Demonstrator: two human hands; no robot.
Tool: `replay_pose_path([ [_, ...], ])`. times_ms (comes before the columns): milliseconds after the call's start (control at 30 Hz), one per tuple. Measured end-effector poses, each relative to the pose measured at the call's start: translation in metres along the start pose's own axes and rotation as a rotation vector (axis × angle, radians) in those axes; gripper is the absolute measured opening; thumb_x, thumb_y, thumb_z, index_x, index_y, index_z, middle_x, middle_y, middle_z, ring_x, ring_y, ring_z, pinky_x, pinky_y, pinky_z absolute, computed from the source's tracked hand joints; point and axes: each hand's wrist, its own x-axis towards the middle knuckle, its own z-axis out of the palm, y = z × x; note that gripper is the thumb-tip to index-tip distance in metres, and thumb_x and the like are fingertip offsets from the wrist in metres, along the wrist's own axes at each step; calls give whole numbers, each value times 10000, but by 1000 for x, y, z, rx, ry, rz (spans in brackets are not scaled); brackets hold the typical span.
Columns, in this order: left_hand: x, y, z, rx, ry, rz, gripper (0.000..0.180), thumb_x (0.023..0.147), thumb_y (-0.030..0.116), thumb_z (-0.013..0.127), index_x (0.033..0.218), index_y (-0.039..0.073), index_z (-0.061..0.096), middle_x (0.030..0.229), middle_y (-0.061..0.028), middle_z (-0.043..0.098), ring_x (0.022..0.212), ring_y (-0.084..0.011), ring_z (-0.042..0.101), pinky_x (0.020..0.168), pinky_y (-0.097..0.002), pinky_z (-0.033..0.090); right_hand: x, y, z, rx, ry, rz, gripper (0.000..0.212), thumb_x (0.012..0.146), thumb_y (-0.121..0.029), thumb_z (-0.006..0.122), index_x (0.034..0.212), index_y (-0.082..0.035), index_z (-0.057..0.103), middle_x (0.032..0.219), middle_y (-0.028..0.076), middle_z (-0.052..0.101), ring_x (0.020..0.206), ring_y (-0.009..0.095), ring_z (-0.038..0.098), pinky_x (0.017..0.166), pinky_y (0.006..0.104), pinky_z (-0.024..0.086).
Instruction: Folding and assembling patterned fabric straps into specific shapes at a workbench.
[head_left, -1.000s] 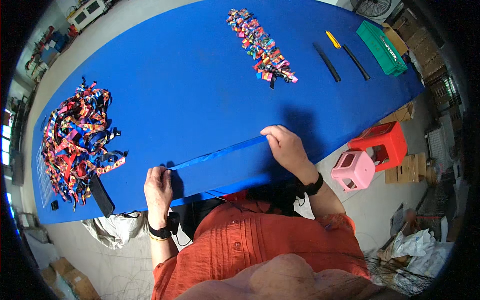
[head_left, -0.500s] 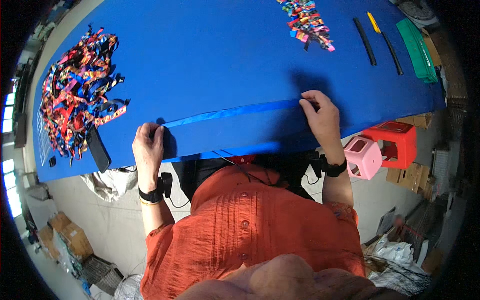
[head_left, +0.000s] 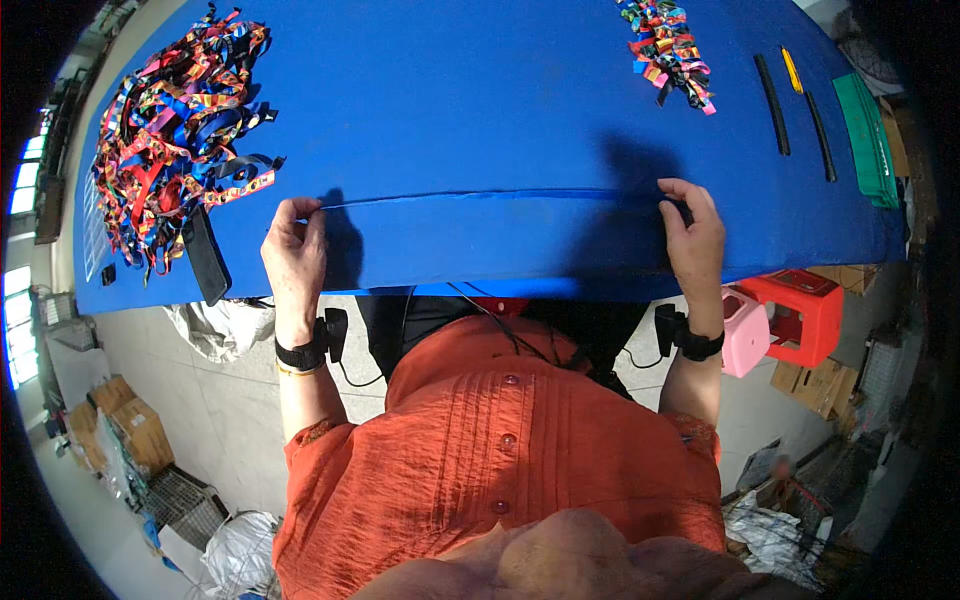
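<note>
Since the earlier frame, the two hands have spread farther apart in view, and the blue ribbon (head_left: 490, 193) between them has gone from a slanting flat band to an almost level, thin line seen nearly edge-on. The left hand (head_left: 295, 245) has its fingers closed on the ribbon's left end; the right hand (head_left: 695, 235) pinches the other end between thumb and fingers. The ribbon stretches taut above the worktop (head_left: 450, 100), along its near edge.

At the worktop's left edge lies a tangled pile of colourful ribbons (head_left: 180, 140), with a flat black case (head_left: 207, 258) beside it, reaching the near edge. Toward the far edge, right of the middle, sits a narrower heap of ribbon pieces (head_left: 672, 50). Near the right edge are two black rods (head_left: 772, 105), a yellow cutter (head_left: 791, 68) and a green box (head_left: 866, 140).
</note>
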Motion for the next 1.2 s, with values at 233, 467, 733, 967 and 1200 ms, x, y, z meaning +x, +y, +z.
replay_pose_path([
  [233, -5, -6, 0, 261, 91, 331, 92, 942, -30, 653, 1014, 26, 671, 903, -72, 677, 822, -167, 642, 746, -293, 510, -5, 9, -5, -4, 11, -54, 84, 888, 9, 666, 955, -32, 696, 976, 118, 687, 939, 288, 681, 844, 365, 523],
  [467, -14, -10, -6, 486, 20, 518, 108, 883, -38, 640, 970, 22, 658, 1026, -137, 705, 940, -335, 676, 815, -415, 556, -17, 16, -10, -69, 3, -132, 94, 877, 30, 660, 917, -48, 695, 974, 100, 689, 951, 287, 676, 852, 378, 523],
  [733, -27, -9, -15, 607, -3, 572, 132, 881, -23, 623, 990, 27, 677, 1079, -120, 719, 970, -318, 675, 850, -397, 544, -31, 25, -19, -233, 29, -221, 156, 876, 28, 641, 960, -74, 725, 1032, 94, 710, 1013, 303, 666, 901, 415, 507],
  [967, -38, -13, -15, 687, 10, 566, 230, 880, -12, 596, 1077, 48, 700, 1176, -116, 711, 1080, -324, 657, 964, -436, 504, -39, 28, -24, -315, -6, -268, 298, 845, 96, 563, 1040, -63, 723, 1121, 113, 702, 1089, 318, 650, 953, 414, 496],
  [1200, -48, 0, -9, 734, 101, 535, 503, 815, -85, 528, 1290, 48, 628, 1375, -166, 605, 1273, -357, 557, 1130, -500, 393, -42, 12, -31, -294, 79, -221, 370, 836, 119, 532, 1104, -57, 719, 1159, 148, 694, 1099, 339, 653, 969, 422, 504],
])
